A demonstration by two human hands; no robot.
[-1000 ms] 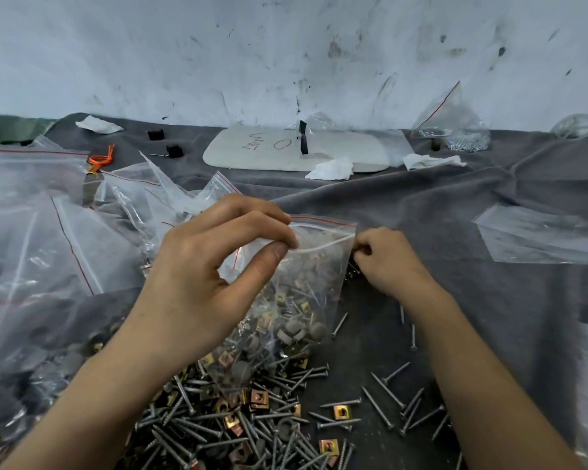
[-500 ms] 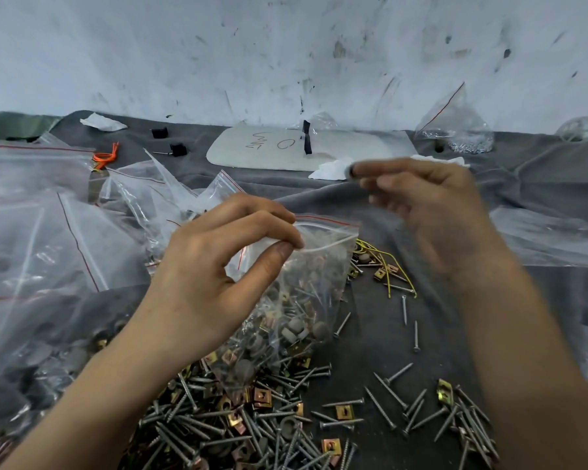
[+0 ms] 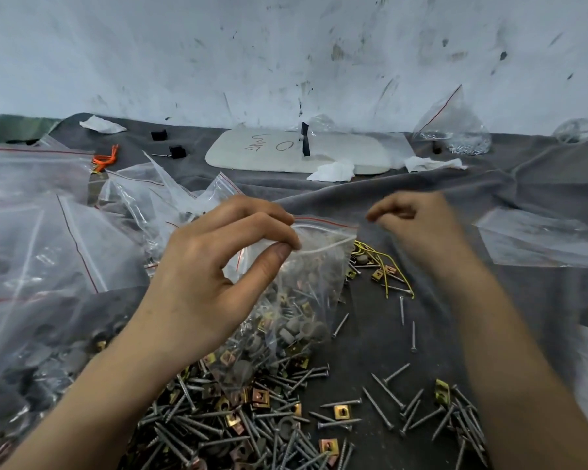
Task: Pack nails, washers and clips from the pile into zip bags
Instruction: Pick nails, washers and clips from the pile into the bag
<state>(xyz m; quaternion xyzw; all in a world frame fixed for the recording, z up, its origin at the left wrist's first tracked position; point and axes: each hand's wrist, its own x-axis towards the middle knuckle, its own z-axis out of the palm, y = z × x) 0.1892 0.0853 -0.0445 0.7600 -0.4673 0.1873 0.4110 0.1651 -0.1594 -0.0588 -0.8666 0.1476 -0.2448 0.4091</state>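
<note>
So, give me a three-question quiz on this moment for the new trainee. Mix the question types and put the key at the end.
1. True or false: the left hand pinches the zip bag at its top edge.
2. What lies on the cloth just right of the bag? A) an orange tie B) a yellow wire C) a black block
3. Fill in: the line printed along the bag's mouth is ____.

Key: 1 true; 2 B; 3 red.
</note>
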